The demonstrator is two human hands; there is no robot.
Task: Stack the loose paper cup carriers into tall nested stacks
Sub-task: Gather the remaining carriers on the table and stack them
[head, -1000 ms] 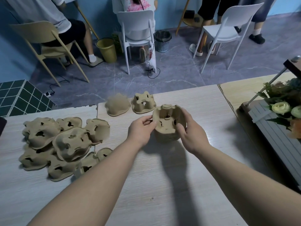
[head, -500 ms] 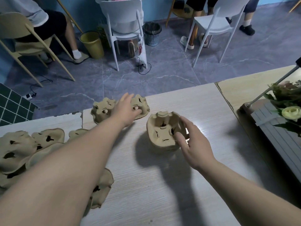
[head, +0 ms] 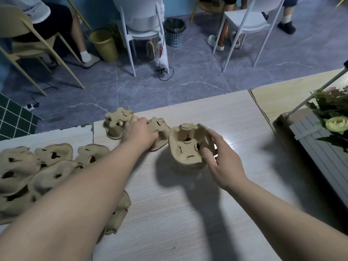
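Observation:
A nested stack of brown pulp cup carriers (head: 187, 146) stands on the pale wooden table (head: 188, 213) at the middle. My right hand (head: 221, 159) holds its near right rim, thumb inside and fingers outside. Two loose carriers lie at the table's far edge: one (head: 115, 125) at the left, another (head: 160, 131) beside the stack. My left hand (head: 139, 133) lies over them, fingers curled down on the right-hand one. A heap of several loose carriers (head: 37, 172) covers the table's left side, partly hidden by my left forearm.
A grey slatted planter with flowers (head: 331, 129) and a metal rod stands at the right edge. Beyond the table's far edge are white chairs (head: 250, 21), a yellow bin (head: 102, 44), a mesh bin and seated people. A second table joins at the right.
My left hand left the stack and reached to the two loose carriers at the far edge, closing on one. My right hand stayed on the stack's rim. The camera tilted down.

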